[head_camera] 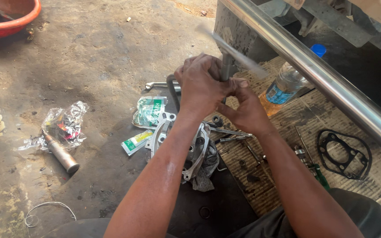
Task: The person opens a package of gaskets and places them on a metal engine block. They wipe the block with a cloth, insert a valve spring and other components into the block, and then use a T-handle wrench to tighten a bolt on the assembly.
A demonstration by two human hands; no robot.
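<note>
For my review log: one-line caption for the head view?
Both hands, left and right, grip a grey metal T-handle tool above a silvery engine casting.

A red basin (6, 17) sits far off; a plastic bottle (287, 83) stands by the steel rail (331, 83); a black gasket (344, 153) lies on cardboard (283, 119).

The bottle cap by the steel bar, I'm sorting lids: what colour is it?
Blue, on the clear plastic bottle; the cap shows in the head view.
</note>
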